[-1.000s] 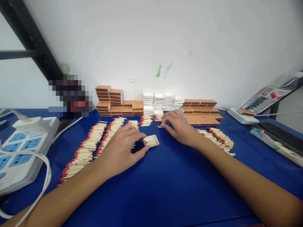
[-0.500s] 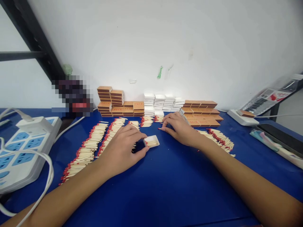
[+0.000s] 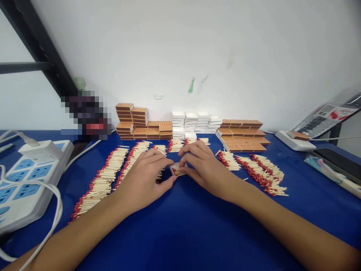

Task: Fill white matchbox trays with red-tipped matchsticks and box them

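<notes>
My left hand point(image 3: 149, 175) grips the left end of a small white matchbox tray point(image 3: 172, 170) between thumb and fingers. Red-tipped matches point(image 3: 178, 172) lie inside it. My right hand point(image 3: 204, 169) reaches over the tray's right side, thumb and fingers pinched together on matches at its opening. The fingers hide part of the tray and most of what they pinch. Just behind my hands are small match piles point(image 3: 176, 145), and to the right of my right hand lies another pile point(image 3: 229, 160).
Long match rows point(image 3: 104, 177) lie left, with more matches point(image 3: 263, 171) right. Orange-brown matchboxes point(image 3: 152, 131) and white trays point(image 3: 194, 122) are stacked along the wall; more matchboxes point(image 3: 244, 143) stand to their right. A power strip point(image 3: 34, 177) with cables lies left, a phone point(image 3: 338, 162) right.
My right hand has moved left and nearer, from beside the stacks to over the tray, bringing its pinched matches. My left hand keeps its hold in the same place.
</notes>
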The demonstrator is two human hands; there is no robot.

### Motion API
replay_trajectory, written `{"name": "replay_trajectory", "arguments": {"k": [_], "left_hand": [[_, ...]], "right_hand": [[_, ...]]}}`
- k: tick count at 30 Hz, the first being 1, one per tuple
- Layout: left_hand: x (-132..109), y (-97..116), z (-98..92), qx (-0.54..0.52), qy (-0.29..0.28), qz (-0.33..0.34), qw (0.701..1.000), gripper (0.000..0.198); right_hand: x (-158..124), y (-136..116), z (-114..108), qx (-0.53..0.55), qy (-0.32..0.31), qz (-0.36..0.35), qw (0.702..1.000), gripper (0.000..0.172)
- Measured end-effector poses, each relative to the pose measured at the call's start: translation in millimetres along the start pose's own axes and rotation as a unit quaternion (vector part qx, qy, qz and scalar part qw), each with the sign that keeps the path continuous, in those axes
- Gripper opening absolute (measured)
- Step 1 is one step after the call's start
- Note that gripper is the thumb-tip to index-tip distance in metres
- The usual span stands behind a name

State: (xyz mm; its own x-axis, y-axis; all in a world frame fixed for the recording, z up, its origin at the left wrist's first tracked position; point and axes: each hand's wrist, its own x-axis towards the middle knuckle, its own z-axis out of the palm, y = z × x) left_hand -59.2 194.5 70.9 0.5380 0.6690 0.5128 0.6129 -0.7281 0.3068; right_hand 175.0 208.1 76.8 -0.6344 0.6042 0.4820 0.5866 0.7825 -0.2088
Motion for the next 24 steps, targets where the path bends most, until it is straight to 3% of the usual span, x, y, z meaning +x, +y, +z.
{"name": "replay_trajectory", "arguments": {"k": [4,9,13,24], "left_hand": [[-0.1,1.2,-1.2,-0.004,-0.01,-0.008,1.0,0.019],[-1.0,1.2,-0.3,0.001,-0.003,-0.001,1.0,0.022],[-1.8,0.9,0.8,0.0,0.0,0.005,1.0,0.022],[-1.4,1.2,-0.5,-0.001,-0.005,-0.001,1.0,0.02]], "right_hand": [[-0.9,7.3,-1.5,0.005,0.006,0.005,1.0,0.01],[-5.3,48.6,-3.4,-0.092,0.045,0.097,0.99,0.012],[-9.9,76.0,2.2,-0.139,0.018,0.126,0.982,0.012],[-12.1,87.9,4.4,-0.149,0.008,0.132,0.98,0.015]]}}
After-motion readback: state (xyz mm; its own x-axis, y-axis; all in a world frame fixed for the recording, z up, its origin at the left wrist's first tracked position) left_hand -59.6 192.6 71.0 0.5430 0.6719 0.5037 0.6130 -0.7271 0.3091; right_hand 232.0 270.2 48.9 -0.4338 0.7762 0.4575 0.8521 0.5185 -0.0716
